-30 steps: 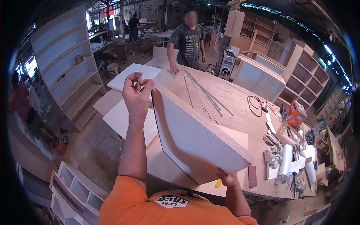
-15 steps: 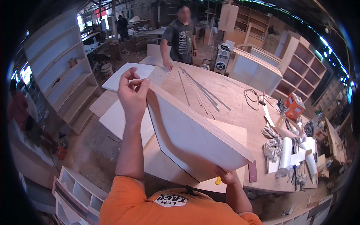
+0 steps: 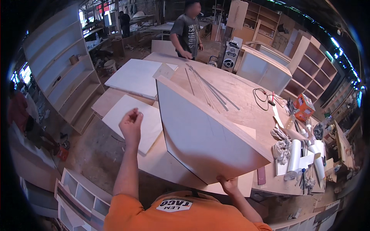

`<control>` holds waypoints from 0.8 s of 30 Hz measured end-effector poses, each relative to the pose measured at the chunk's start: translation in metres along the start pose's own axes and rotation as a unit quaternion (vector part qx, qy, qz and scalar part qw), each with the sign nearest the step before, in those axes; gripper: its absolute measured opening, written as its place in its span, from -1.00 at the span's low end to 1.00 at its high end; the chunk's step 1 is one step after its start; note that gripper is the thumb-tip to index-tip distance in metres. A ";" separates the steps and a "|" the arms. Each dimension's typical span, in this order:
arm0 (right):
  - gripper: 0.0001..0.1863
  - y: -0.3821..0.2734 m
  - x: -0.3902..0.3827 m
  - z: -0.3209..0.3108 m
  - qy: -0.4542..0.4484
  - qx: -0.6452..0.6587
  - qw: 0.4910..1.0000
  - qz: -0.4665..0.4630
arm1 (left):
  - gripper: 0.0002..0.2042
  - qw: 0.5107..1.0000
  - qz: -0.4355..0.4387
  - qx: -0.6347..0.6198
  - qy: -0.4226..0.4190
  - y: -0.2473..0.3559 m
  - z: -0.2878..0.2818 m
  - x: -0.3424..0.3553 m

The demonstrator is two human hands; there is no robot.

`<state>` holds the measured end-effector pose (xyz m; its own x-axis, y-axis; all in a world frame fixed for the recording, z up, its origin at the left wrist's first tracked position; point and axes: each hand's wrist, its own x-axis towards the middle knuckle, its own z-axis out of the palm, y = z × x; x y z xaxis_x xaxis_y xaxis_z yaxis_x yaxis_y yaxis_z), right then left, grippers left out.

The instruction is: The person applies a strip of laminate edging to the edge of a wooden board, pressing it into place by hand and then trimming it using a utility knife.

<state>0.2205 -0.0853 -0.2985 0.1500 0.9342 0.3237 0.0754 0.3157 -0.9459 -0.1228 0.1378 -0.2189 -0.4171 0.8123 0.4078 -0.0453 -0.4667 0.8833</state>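
Note:
My right hand [image 3: 228,184] grips the lower right edge of a white-faced panel [image 3: 204,134] with a pale wood edge, held on its side, tilted, over the worktable [image 3: 231,88]. My left hand [image 3: 131,127] is apart from the panel, to its left, fingers curled together above a white board [image 3: 146,138]; whether anything small is between the fingertips I cannot tell. Another white board [image 3: 131,77] lies farther back. Long thin strips [image 3: 212,92] lie on the table beyond the panel.
A co-worker [image 3: 187,34] stands at the far side. At right lie white rolls [image 3: 295,158], rags, tools, an orange box [image 3: 304,106] and a looped cord [image 3: 262,100]. Shelving units [image 3: 61,65] stand left and right; another person [image 3: 27,115] is at far left.
My left hand has let go of the panel's upper corner and moved down and left. The panel shifted slightly right at its lower end. The co-worker's hand has lifted and moved right.

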 end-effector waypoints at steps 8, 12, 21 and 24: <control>-0.80 0.046 -0.002 0.027 0.168 -0.017 0.986 -0.009 | -0.72 0.982 -0.182 0.008 -0.045 -0.105 -0.059 -0.063; -0.84 0.044 0.012 0.007 0.147 0.018 0.987 0.058 | -0.71 0.964 -0.245 0.062 -0.087 -0.118 -0.072 -0.072; -0.53 -0.012 0.067 0.017 0.271 0.184 0.940 0.090 | -0.74 0.958 -0.228 0.119 -0.127 -0.142 -0.110 -0.051; -0.44 -0.012 0.076 0.007 0.277 0.284 0.915 0.076 | -0.74 0.953 -0.236 0.133 -0.132 -0.140 -0.115 -0.049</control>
<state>0.2237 -0.0169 -0.2625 0.6055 0.7958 0.0010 -0.4884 0.3726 -0.7891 -0.2006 0.1229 -0.3889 -0.1620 0.9861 -0.0374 0.0757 0.0502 0.9959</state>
